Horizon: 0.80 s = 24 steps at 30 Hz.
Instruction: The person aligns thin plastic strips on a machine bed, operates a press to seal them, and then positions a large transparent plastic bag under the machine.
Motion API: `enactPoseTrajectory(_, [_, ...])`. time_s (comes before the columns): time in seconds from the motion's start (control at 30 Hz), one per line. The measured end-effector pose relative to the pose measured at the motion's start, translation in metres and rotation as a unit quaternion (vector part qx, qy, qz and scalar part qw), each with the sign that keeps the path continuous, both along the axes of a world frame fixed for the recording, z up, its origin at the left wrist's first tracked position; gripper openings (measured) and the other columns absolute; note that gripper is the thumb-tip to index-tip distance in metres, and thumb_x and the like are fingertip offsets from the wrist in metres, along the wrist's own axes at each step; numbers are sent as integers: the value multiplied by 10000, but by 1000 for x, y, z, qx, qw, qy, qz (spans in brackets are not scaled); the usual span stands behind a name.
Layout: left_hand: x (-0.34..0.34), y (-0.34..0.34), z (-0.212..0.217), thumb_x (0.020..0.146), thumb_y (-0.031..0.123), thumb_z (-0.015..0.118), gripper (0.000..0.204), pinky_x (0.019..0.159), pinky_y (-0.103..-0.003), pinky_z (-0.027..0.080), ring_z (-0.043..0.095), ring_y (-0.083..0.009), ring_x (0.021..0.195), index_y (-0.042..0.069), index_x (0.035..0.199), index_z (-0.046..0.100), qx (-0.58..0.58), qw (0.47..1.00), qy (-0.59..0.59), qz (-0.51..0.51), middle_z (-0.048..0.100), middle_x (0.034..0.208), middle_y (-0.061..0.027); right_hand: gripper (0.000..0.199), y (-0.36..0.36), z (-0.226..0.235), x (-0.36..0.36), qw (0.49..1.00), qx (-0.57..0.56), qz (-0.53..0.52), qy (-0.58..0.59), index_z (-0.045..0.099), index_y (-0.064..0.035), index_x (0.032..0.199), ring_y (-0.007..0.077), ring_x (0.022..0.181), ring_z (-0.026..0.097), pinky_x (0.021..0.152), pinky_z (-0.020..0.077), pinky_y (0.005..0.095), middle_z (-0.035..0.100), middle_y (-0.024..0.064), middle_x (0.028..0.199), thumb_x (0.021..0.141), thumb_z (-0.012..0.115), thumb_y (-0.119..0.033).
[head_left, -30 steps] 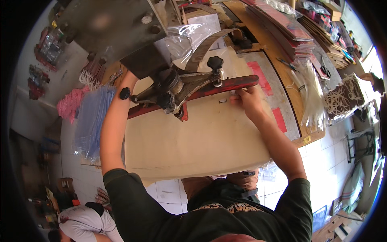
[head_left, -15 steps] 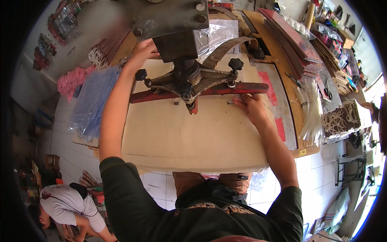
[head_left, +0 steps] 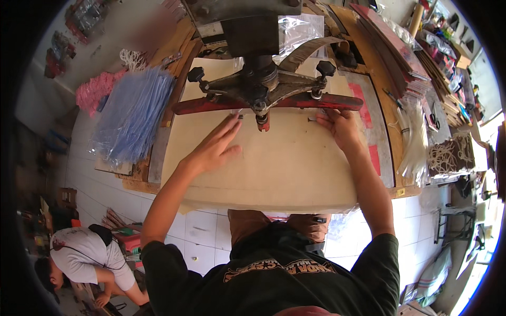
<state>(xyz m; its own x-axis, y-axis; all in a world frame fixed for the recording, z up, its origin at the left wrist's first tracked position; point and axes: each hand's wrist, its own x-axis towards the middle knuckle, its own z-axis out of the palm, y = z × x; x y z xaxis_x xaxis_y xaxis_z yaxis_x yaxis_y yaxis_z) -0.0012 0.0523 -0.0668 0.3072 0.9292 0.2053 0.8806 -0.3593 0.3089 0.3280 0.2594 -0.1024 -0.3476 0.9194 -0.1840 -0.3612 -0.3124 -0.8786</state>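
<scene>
A press head with a spider-shaped metal bracket (head_left: 258, 87) and black knobs stands over a cream-coloured board (head_left: 263, 174). Under the bracket runs a worn red bar (head_left: 292, 101). My left hand (head_left: 213, 145) is over the board left of centre, fingers stretched toward a small dark piece (head_left: 240, 117) just below the bar, thumb apart. At the bar's right end, my right hand (head_left: 343, 128) rests on the board with fingers loosely apart, pointing left near another small dark piece (head_left: 312, 119). Its fingertips are partly hidden by the bar.
Clear blue plastic sleeves (head_left: 132, 113) and pink material (head_left: 97, 92) lie at the left. On the right are stacked reddish boards (head_left: 392, 50), white strips (head_left: 414, 142), scissors (head_left: 434, 118) and a bundle of cords (head_left: 450, 152). Another person (head_left: 89, 253) bends low at lower left.
My left hand has come back from the board's far left side to the middle, below the bar. The right hand stays by the bar's right end. The whole view has shifted slightly.
</scene>
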Motion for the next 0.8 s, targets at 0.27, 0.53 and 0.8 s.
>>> enactPoseTrajectory(0.27, [-19,41,-31,1049,349,440,657,1238,-480,184,255,-391,1502,6,1577,253,-41,992,77,93,315,1607,-225,244,2,1,5,999,14,8,-27,510,75,1258,260,965,702,863,638,353,623,156,1186,1030,501,-11])
enactPoseTrajectory(0.53, [-16,39,-33,1055,370,403,616,1234,-489,187,303,-363,1486,32,1563,321,-15,993,37,108,362,1589,-202,370,-30,25,27,999,-4,34,37,446,121,1375,325,1191,631,1031,552,412,518,195,1381,1024,475,9])
enactPoseTrajectory(0.8, [-17,40,-37,1059,375,416,612,1234,-492,191,304,-360,1485,35,1560,330,24,996,22,89,352,1594,-207,393,-53,30,39,654,570,4,-498,611,31,1280,355,1278,548,1060,465,476,621,209,1297,894,535,27])
